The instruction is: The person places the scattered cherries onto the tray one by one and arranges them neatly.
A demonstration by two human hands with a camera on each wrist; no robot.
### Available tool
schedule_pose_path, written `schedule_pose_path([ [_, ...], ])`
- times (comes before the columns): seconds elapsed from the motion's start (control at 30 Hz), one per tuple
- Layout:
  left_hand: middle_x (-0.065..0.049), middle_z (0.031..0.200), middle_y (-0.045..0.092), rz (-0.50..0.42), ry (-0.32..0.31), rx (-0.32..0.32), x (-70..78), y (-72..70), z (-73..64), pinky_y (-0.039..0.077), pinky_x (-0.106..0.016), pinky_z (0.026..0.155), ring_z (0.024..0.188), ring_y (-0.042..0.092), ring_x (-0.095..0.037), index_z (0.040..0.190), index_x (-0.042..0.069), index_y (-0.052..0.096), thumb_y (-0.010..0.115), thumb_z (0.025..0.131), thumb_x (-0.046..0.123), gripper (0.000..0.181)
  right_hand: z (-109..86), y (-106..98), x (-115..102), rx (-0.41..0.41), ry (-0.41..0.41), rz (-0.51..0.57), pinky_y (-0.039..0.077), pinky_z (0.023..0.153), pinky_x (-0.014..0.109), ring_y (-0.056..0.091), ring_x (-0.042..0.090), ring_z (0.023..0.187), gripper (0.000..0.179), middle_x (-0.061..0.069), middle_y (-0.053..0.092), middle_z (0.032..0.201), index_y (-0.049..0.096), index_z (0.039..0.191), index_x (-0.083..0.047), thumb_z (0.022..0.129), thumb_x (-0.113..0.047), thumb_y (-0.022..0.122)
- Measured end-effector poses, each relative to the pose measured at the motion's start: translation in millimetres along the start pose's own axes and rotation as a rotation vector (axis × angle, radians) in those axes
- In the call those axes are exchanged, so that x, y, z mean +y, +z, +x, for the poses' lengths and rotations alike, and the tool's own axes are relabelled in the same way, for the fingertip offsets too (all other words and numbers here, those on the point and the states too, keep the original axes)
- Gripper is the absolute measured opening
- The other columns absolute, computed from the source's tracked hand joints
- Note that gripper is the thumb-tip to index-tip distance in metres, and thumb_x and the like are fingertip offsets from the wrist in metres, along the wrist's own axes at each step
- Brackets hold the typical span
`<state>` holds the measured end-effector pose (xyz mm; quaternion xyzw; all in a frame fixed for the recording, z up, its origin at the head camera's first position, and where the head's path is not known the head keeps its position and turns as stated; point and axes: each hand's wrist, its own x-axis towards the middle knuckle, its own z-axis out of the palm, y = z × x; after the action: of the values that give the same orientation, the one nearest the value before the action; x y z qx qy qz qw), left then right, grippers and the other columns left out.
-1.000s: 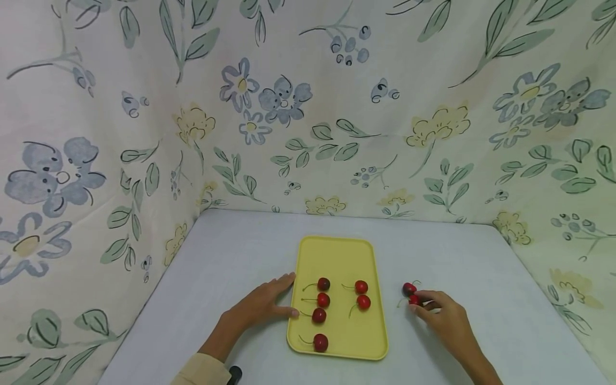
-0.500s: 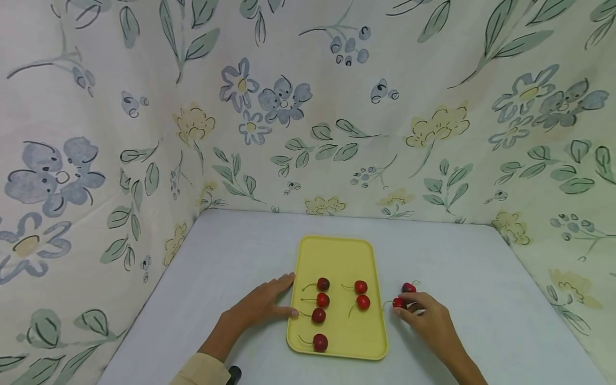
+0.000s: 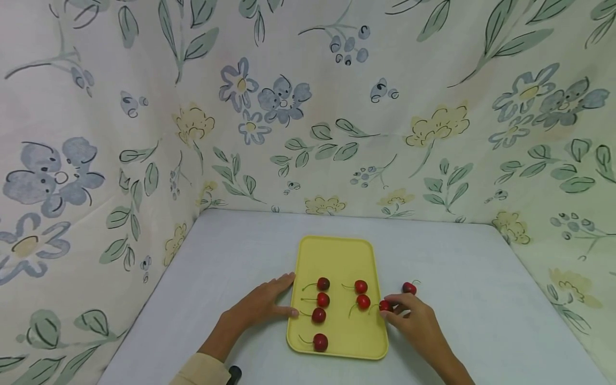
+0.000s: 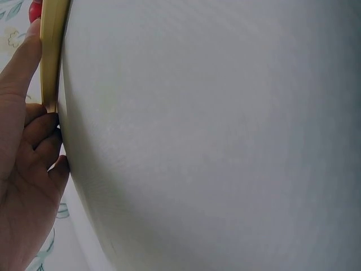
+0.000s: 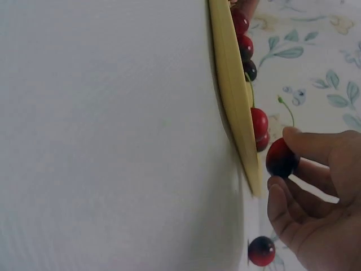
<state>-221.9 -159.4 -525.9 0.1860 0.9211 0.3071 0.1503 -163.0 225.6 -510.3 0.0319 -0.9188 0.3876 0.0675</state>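
Note:
My right hand point(image 3: 413, 318) pinches a red cherry point(image 3: 385, 305) by its fruit between thumb and fingers, over the right rim of the yellow tray point(image 3: 337, 251). In the right wrist view the held cherry point(image 5: 282, 158) hangs just beside the tray, its green stem pointing up. My left hand point(image 3: 260, 305) rests along the tray's left edge, fingers extended and thumb touching the rim. On the tray, several cherries form a left column, one cherry point(image 3: 320, 342) sitting apart near the front. Two more, including a cherry point(image 3: 361, 287), lie at the right.
One loose cherry point(image 3: 409, 288) lies on the white table point(image 3: 240, 240) right of the tray, just beyond my right hand. A floral cloth point(image 3: 327, 160) hangs behind the table and along both sides.
My right hand has carried its cherry leftward from beside the loose one to the tray's right rim. My left hand and the tray have stayed put.

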Motion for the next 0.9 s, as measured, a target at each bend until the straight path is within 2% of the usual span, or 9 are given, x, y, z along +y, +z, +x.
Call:
schedule_pose_path([
  [0.3,-0.005,0.173,0.034,-0.006,-0.016,-0.005,2.1,-0.7,-0.7,0.026,-0.062,0.129,0.159,0.03,-0.04,0.168,0.018,0.033,0.079,0.088,0.063,0.103,0.4,11,-10,-0.033,0.009,0.027,0.059,0.073,0.021,0.067,0.007,0.086,0.028,-0.006,0.074,0.097,0.08,0.108,-0.013,0.083,-0.016,0.092],
  [0.67,-0.005,0.173,0.034,-0.018,-0.019,-0.006,2.7,-0.7,-0.9,0.026,-0.062,0.129,0.16,0.03,-0.039,0.168,0.018,0.034,0.08,0.088,0.062,0.102,-2.9,23,-14,-0.041,-0.076,0.058,0.056,0.068,0.02,0.065,0.002,0.083,0.028,-0.012,0.072,0.094,0.08,0.104,-0.016,0.079,-0.011,0.093],
  [0.9,-0.006,0.173,0.034,-0.02,-0.01,-0.004,2.6,-1.4,-1.5,0.027,-0.061,0.129,0.16,0.03,-0.039,0.168,0.017,0.034,0.08,0.088,0.061,0.102,-1.7,29,-17,-0.09,-0.037,0.004,0.054,0.068,0.019,0.062,0.003,0.084,0.029,-0.011,0.071,0.095,0.08,0.106,-0.016,0.08,-0.016,0.093],
])
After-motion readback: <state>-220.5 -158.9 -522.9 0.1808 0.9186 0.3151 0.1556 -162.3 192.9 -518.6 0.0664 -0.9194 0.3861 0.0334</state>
